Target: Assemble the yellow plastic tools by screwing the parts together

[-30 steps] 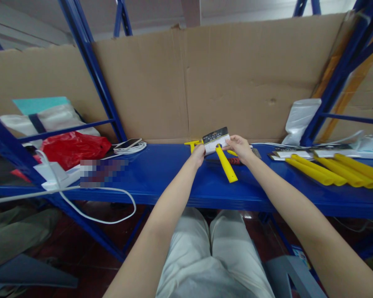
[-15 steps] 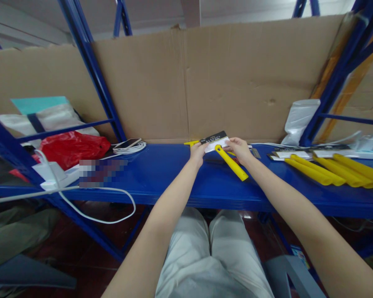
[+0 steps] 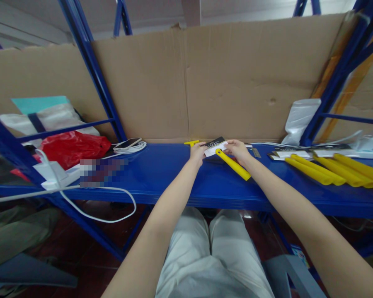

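Observation:
Above the blue shelf, my left hand (image 3: 197, 152) pinches the left end of a black-and-white printed card (image 3: 216, 145). The fingers of my right hand (image 3: 238, 151) are closed on the card's right end. From the card a yellow handle (image 3: 234, 165) with a hole near its upper end slants down to the right, passing beside my right hand. What joins the handle to the card is too small to make out. Just beyond my left fingers lies a yellow T-shaped piece (image 3: 192, 142). A small grey flat piece (image 3: 255, 153) rests to the right of my right hand.
Several yellow handles with cards (image 3: 313, 169) lie at the right on the blue shelf (image 3: 164, 174). Behind stands a cardboard panel (image 3: 236, 82). To the left are a phone (image 3: 128, 143), a coiled white cable (image 3: 135, 149), a red bag (image 3: 74, 149) and a white power strip (image 3: 65, 178).
The card has tilted a little more, its upper edge turning away, and the yellow handle's lower end has shifted slightly right. Both hands keep hold of the card.

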A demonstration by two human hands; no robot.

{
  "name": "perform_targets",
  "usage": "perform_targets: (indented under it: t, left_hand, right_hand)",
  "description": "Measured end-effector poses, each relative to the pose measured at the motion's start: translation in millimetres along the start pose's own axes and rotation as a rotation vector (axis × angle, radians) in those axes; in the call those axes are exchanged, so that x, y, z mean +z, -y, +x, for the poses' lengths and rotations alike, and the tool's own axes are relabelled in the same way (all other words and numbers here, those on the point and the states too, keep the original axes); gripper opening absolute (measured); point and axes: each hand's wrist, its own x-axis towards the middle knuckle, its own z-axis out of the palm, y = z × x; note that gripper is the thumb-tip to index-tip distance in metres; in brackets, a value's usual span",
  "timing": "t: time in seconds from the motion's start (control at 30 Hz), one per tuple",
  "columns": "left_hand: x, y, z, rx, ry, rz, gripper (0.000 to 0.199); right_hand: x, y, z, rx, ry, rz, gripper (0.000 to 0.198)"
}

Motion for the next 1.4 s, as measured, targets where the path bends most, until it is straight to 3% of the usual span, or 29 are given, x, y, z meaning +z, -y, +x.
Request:
perform_targets:
  t: [0.13,0.3,0.4,0.6,0.8,1.17,1.4]
  left_hand:
    - [-0.3,-0.1,0.5,0.030,-0.059,-0.007,0.033]
    - [-2.4,-0.5,4.2,0.040,-0.149,-0.056,0.030]
    - [-3.1,-0.6,4.8,0.039,-0.180,-0.109,0.029]
    - [-2.1,-0.7,3.0,0.033,-0.171,-0.149,0.027]
    - [-2.5,-1.4,2.8,0.030,-0.154,-0.160,0.028]
    - [-3.5,-5.3,0.0,0.018,-0.150,-0.093,0.030]
    - [-5.7,-1.0,1.5,0.001,-0.043,-0.052,0.020]
  right_hand:
    - [-2.4,-5.7,4.8,-0.123,0.011,-0.156,0.026]
    - [-9.1,-12.9,7.2,-0.583,0.128,-0.649,0.048]
    - [-8.7,-15.0,5.1,-0.726,0.187,-0.807,0.048]
    - [-3.5,-12.6,-3.6,-0.707,0.330,-1.048,0.058]
    - [-3.3,-7.5,-11.0,-0.771,0.374,-1.210,0.035]
    - [0.8,-2.3,-16.8,-0.736,0.440,-1.268,0.043]
    - [1.8,0.4,-18.4,-0.738,0.389,-1.315,0.045]
